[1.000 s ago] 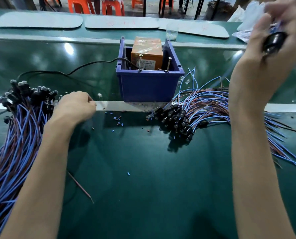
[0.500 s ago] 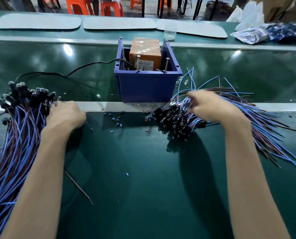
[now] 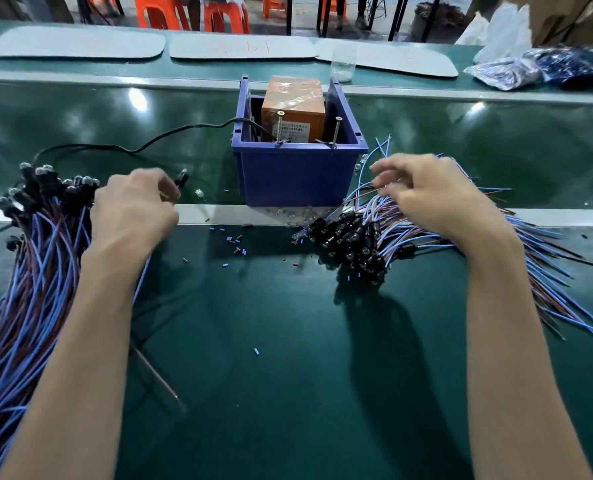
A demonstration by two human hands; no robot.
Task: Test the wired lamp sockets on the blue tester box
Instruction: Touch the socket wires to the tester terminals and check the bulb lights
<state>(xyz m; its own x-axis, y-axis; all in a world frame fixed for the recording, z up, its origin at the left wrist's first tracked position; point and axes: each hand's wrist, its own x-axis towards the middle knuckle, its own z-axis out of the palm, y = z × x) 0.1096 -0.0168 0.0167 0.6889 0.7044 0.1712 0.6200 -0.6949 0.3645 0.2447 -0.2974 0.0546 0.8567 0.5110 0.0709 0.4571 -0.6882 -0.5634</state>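
**Fingers [image 3: 166, 190] pinch one black socket [image 3: 181, 177]; a tangle waits on the right**

Curled round its body, the fingers of the left hand [image 3: 136, 209] hold the black socket, its end poking out toward the far edge of the bench [image 3: 288, 375]. It sits well left of the blue tester box [image 3: 295, 174]. The box stands mid-bench, just beyond the metal strip, with two screws [image 3: 280, 128] upright at its front rim. The right hand [image 3: 437, 199] hovers with bent fingers [image 3: 383, 168] over the loose wires [image 3: 364, 199] just right of the box. Whether they grip a lead I cannot tell.

Likely trouble starts with those wires. They cross one another thickly, so pulling one lead may drag its neighbours, and the heap of sockets [image 3: 350, 240] with them, toward the near edge. The screws look like the test contacts. If so, stray bare ends brushing both could give a false reading or a short, and fingertips working close by risk touching them. The held socket's leads are hidden under the hand. If they run into the bundle [image 3: 46, 192] at the left edge, a snag there could jerk it from the pinch.
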